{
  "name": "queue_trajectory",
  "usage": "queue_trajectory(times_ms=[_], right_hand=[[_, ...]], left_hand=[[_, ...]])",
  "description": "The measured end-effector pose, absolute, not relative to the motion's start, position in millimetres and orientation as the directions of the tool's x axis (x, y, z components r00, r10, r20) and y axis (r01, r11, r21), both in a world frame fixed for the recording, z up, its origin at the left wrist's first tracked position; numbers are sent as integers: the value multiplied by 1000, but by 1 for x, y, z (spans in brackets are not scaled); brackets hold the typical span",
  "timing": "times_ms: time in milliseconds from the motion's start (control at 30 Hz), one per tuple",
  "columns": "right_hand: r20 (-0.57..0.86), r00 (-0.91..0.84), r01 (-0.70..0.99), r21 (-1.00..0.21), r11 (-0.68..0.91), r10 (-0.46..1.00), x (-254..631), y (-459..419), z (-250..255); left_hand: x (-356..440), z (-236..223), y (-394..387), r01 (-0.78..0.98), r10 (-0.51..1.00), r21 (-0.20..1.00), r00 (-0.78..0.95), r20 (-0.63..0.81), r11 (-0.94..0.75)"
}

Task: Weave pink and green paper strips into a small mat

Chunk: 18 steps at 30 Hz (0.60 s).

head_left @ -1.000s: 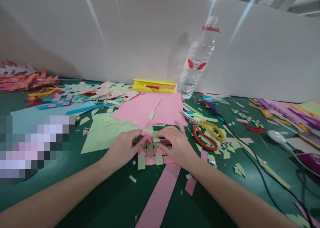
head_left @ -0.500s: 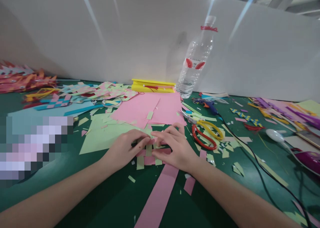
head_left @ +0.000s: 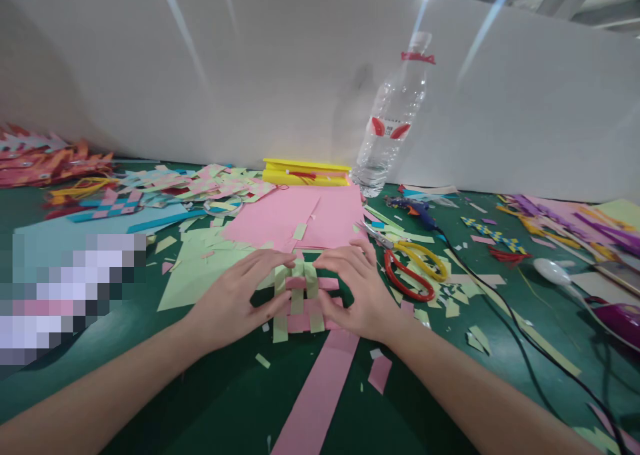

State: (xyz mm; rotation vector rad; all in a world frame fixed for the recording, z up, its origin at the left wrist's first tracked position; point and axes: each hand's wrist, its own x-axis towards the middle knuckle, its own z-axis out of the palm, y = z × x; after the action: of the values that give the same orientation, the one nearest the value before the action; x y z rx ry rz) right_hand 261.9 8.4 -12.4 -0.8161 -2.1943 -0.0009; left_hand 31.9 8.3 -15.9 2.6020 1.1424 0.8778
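A small weave of pale green and pink paper strips lies on the green table between my hands. From the left, my left hand curves round it, thumb and fingertips apart at its left edge. My right hand does likewise on the right, its thumb and forefinger spread on either side of the end of a short pink strip. Both hands are open, with fingertips touching or very near the weave; some contact is hidden. A long pink paper strip runs from below the weave toward me.
Behind lie pink sheets and a pale green sheet. To the right are scissors, a glue gun with a black cord, and a white spoon. A plastic bottle stands by the wall. Paper scraps are scattered about.
My hands have drawn apart sideways, from fingertips almost meeting over the weave to its two edges. More of the green and pink strips shows between them.
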Motion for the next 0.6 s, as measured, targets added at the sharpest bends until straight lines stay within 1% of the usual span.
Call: queue_trajectory(times_ms=[33, 100, 167, 233, 300, 367, 467, 600], right_hand=[[645, -546, 514, -245, 822, 534, 264, 10, -12], [556, -668, 435, -246, 866, 494, 268, 12, -11], [442, -757, 407, -257, 877, 481, 272, 14, -9], [360, -781, 441, -260, 859, 510, 275, 16, -8], [334, -771, 483, -246, 840, 541, 277, 16, -6], [327, -767, 502, -230, 834, 552, 278, 17, -5], [323, -776, 493, -224, 841, 542, 280, 17, -5], [348, -778, 475, -220, 852, 523, 281, 18, -6]], left_hand=[[29, -14, 9, 626, 689, 308, 562, 458, -716], [24, -10, 11, 665, 687, 219, 606, 400, -714], [22, -7, 12, 708, 722, 175, 625, 295, -684], [22, -5, 13, 742, 756, 155, 621, 207, -652], [24, -5, 13, 761, 772, 140, 613, 168, -634], [25, -6, 11, 760, 768, 120, 621, 160, -639], [27, -6, 6, 742, 748, 101, 650, 137, -663], [29, -6, 1, 710, 720, 115, 687, 104, -694]])
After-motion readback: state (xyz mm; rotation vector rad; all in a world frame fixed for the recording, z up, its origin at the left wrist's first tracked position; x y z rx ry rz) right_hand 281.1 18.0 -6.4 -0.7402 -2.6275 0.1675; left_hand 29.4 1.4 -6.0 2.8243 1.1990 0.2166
